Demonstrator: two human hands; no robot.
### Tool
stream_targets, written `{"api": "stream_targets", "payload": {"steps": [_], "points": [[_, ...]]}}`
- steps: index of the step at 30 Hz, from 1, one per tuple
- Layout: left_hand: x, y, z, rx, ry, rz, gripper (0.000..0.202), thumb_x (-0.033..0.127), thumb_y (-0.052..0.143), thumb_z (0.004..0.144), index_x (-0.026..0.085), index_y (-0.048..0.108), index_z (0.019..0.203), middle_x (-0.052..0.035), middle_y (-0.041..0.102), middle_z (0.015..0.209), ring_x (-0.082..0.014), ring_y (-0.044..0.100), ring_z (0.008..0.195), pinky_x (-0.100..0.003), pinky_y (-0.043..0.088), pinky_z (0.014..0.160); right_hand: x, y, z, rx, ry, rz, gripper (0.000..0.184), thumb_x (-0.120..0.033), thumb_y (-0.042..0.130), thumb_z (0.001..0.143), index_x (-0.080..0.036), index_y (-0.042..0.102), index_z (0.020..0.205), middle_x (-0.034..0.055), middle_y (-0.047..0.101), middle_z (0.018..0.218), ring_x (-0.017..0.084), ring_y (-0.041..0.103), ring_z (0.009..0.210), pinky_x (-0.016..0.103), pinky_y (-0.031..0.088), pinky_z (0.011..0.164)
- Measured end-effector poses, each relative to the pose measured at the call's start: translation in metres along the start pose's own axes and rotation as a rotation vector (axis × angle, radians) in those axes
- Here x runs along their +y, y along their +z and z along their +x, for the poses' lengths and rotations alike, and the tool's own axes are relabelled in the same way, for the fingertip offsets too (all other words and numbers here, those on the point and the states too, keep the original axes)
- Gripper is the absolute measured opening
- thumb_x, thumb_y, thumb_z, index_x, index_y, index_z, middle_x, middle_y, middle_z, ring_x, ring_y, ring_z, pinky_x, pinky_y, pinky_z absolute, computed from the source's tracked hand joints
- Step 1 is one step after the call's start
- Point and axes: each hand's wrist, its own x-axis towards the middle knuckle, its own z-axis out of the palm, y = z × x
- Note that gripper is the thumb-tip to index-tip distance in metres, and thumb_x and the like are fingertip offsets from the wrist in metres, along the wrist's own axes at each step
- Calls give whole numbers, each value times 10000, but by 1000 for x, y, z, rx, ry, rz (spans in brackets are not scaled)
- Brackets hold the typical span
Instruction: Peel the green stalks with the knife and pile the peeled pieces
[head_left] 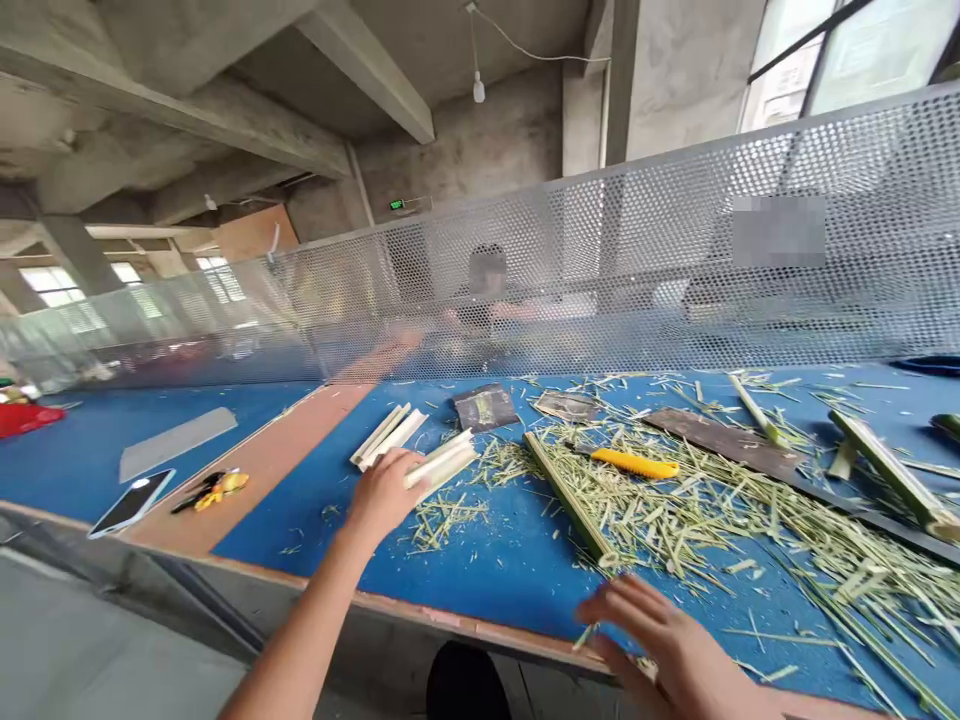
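My left hand is closed round a small bundle of pale split bamboo strips that lies on the blue table mat. A second loose bundle of pale strips lies just beyond it. My right hand hovers at the near table edge with fingers curled, pinching a thin bamboo sliver. A long green bamboo strip lies between the hands, beside a heap of green shavings.
A yellow utility knife and a dark flat blade lie in the shavings. More green bamboo pieces lie at right. A phone and a yellow tool sit at left. A perforated metal screen backs the table, a person behind it.
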Motion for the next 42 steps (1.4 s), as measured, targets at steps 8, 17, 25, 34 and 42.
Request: {"api": "stream_targets", "payload": {"steps": [8,17,25,34,42], "points": [[19,26,-1,-156,37,183,253,341,546,801,231,582,1027,-74,650,1040,-253,573,1014,-381,401,886,52,28,33,416,153,-317,338,-496,418,891,-260,633,998,98,575,1074,255,534,934,436,454,795],[-88,12,64,-142,-292,248,476,461,458,830,246,497,1252,-126,548,1254,-283,523,1137,-373,405,903,48,28,31,323,194,-260,305,-484,433,895,-277,632,1000,84,569,1079,252,521,994,403,470,782],[-96,15,65,-192,-408,383,446,408,502,799,224,534,1204,-155,504,1277,-345,489,1160,-461,401,904,55,31,31,339,220,-253,294,-475,427,896,-292,630,1002,77,575,1082,259,524,976,400,466,757],[29,12,16,-207,241,-204,312,389,479,854,263,567,1125,-38,513,1290,-194,497,1184,-325,387,997,51,32,32,302,225,-454,315,-433,428,895,-288,639,1077,74,637,1021,271,534,908,417,418,748],[123,44,8,2,476,-183,545,325,621,762,248,468,1279,-90,445,1362,-265,401,1264,-440,325,1039,25,-18,61,367,390,-307,206,-311,485,829,-224,627,949,49,656,729,242,562,779,343,414,684]]}}
